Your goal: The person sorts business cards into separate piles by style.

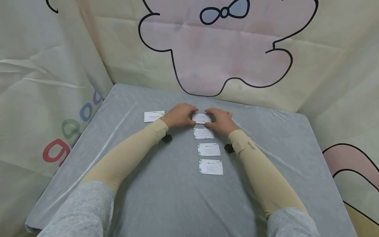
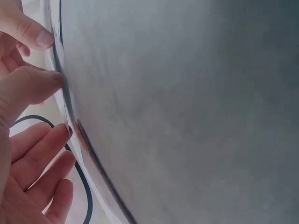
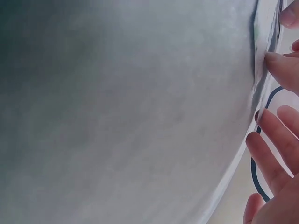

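A white business card (image 1: 202, 118) lies at the far end of a column of cards, between my two hands. My left hand (image 1: 181, 115) holds its left side, thumb near the lower corner and index finger near the upper one. On the other side my right hand (image 1: 221, 120) holds the right corners between thumb and index finger. Just below lies a card with green leaf print (image 1: 204, 133), with two more leaf-print cards, a middle one (image 1: 209, 149) and a nearest one (image 1: 211, 167). Both wrist views show thumb and fingers spread apart at the table's edge.
Left of my left hand lies another white card with a green and yellow corner (image 1: 154, 116). A grey cloth (image 1: 165, 197) covers the table. Behind it hangs a cream curtain (image 1: 124, 42) with cartoon drawings, and curtains also stand at both sides.
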Available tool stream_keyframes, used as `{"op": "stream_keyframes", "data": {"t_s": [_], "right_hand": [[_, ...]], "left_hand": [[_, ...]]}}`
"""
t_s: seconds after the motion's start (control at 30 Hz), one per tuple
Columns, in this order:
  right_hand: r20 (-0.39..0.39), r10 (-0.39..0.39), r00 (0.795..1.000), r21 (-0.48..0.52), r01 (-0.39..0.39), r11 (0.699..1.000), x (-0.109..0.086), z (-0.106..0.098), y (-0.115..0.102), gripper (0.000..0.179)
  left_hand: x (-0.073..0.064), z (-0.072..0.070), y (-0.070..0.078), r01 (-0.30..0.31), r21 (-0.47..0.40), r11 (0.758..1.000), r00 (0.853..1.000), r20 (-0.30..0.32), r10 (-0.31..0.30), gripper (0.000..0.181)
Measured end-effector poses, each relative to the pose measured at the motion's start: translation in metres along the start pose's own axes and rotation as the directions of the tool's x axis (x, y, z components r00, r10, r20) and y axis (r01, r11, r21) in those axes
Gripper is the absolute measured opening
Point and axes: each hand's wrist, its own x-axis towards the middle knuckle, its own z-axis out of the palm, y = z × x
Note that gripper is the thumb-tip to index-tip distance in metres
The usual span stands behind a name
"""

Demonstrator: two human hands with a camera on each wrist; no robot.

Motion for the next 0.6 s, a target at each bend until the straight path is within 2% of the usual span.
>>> {"op": "stream_keyframes", "data": {"t_s": [0.23,0.4,0.6], "right_hand": [[-0.002,0.003,1.000,0.024,-0.003,1.000,0.000,-0.002,-0.002,0.062],[0.008,0.008,1.000,-0.001,-0.008,1.000,-0.002,-0.004,0.000,0.064],[0.034,0.002,0.999,-0.012,-0.001,1.000,-0.017,-0.008,0.007,0.067]], "left_hand": [[0.003,-0.002,-0.001,0.000,-0.005,1.000,1.000,0.007,0.000,0.064],[0.001,-0.001,0.000,0.000,-0.004,1.000,1.000,-0.002,0.000,0.066],[-0.016,0.002,0.010,-0.039,-0.018,0.999,0.999,-0.016,0.038,0.066]]}}
